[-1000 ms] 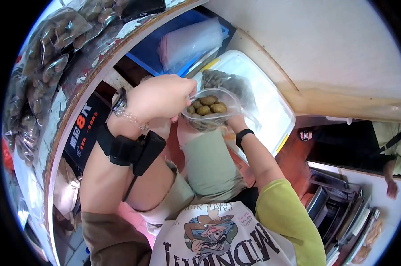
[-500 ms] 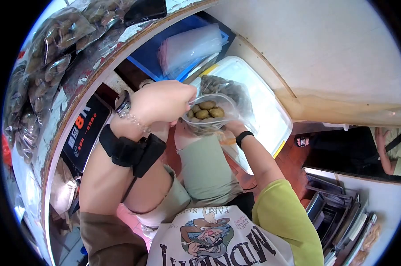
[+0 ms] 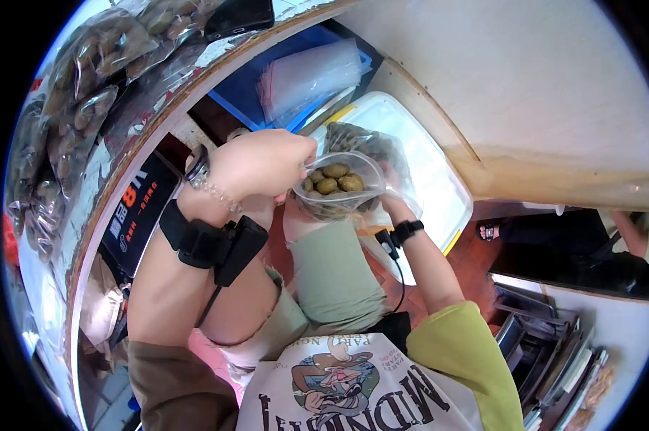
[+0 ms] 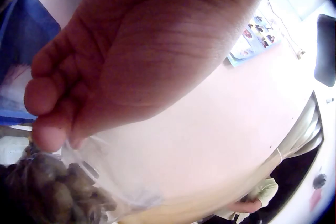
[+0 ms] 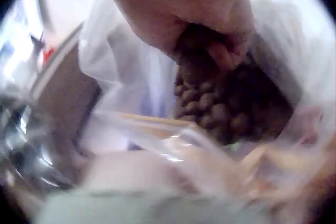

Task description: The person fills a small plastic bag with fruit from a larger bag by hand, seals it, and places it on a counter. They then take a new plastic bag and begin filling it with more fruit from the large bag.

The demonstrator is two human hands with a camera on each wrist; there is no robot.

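My left hand (image 3: 271,165) pinches the rim of a clear plastic bag (image 3: 371,169) and keeps its mouth wide. Several olive-brown oval fruits (image 3: 335,179) lie inside it. The left wrist view shows the fingers (image 4: 50,129) gathered on the bag's edge, above fruits (image 4: 60,192). Beyond that bag, my right hand (image 5: 199,6) reaches down into a larger bag (image 5: 110,61) filled with dark round fruits (image 5: 220,113). Its fingers curl around a dark fruit (image 5: 197,66). In the head view the right hand's fingers are partly hidden behind the clear bag.
The larger bag (image 3: 360,140) rests on a white tub (image 3: 432,172) with yellow clips. Flat clear bags (image 3: 310,79) lie in a blue crate (image 3: 231,97) behind. Filled bags (image 3: 95,54) and a phone (image 3: 238,18) occupy the counter on the left. Another person (image 3: 626,237) is at far right.
My right hand has moved forward past the clear bag into the larger one, and its wrist has turned, showing the wrist camera. The left hand stays nearly still. The other person's arm has shifted.
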